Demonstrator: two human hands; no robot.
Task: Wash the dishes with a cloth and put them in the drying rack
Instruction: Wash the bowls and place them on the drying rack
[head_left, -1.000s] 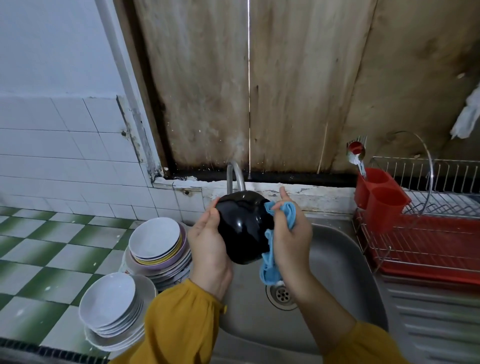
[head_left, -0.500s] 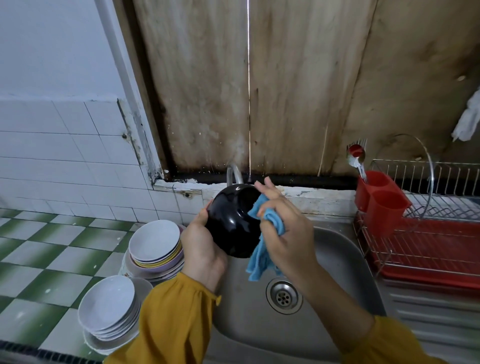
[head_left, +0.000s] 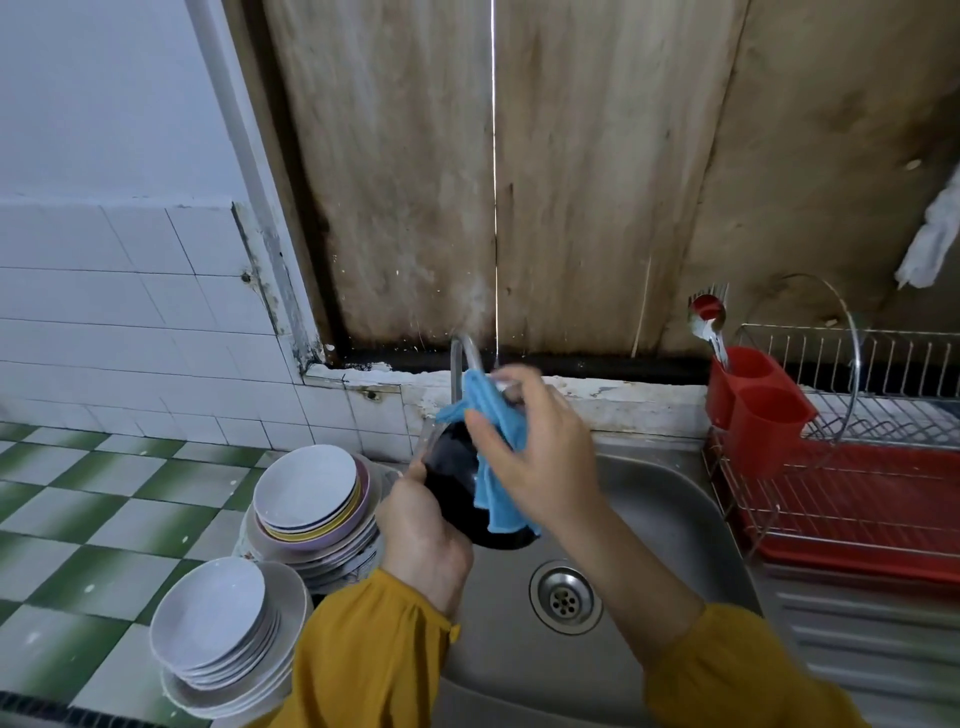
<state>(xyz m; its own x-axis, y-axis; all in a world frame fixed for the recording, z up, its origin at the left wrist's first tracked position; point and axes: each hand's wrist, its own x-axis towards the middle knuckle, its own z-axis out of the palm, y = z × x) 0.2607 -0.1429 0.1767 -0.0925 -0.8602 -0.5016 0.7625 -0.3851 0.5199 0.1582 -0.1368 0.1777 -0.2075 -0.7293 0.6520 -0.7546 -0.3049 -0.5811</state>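
Black bowl (head_left: 453, 486) is hanging over the sink (head_left: 675, 519), the left grip (head_left: 421, 530) clasping its left side while the right grip (head_left: 545, 462) is pinching a blue cloth (head_left: 496, 493) against it; the drying rack (head_left: 857, 509) is standing to the right, nearer that grip.

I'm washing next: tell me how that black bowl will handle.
The black bowl looks glossy, so likely slippery when wet. Its rounded side would probably rock or roll if laid sideways. It seems rigid, possibly ceramic, so may chip against the steel sink.
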